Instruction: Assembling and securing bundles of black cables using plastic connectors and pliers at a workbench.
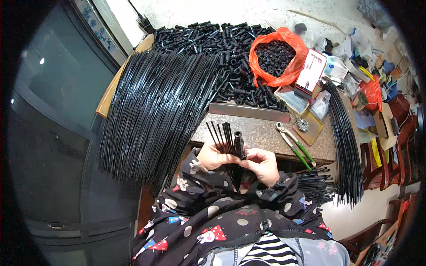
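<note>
My left hand (212, 156) grips a small bunch of thin black rods (220, 135) that fan upward from the fist. My right hand (262, 163) pinches a short black plastic tube (238, 142) held upright right beside the bunch; one rod seems to enter it, though I cannot tell for sure. Both hands meet close to my chest, just below the edge of the speckled stone counter (262, 133).
A big sheaf of long black rods (155, 106) drapes over the counter's left side. A heap of black tubes (222, 44) lies at the back beside an orange bag (275, 57) of black parts. Green-handled pliers (295, 144), a metal bar (248, 111) and another rod bundle (344, 142) lie right.
</note>
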{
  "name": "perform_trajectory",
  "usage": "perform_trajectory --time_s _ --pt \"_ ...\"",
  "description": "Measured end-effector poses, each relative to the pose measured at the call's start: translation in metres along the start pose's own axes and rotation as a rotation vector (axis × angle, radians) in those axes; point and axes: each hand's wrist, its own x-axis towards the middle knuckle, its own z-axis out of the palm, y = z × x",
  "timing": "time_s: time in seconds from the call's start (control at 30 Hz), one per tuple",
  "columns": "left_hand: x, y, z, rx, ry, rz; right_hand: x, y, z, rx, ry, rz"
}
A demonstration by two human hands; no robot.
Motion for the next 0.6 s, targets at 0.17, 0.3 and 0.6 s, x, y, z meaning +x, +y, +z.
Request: perform_trajectory --time_s 0.17,0.3,0.6 --pt "0.000 -0.001 -0.007 0.030 -0.136 0.019 0.002 -0.002 -0.007 0.139 -0.121 0.102" --pt "-0.005 0.003 -0.016 0.100 -0.255 0.127 0.009 -0.005 0.001 0.151 -0.220 0.121" --pt "-0.001 -0.005 0.017 0.960 -0.002 0.397 0.014 0.004 0.007 0.093 0.123 -0.007"
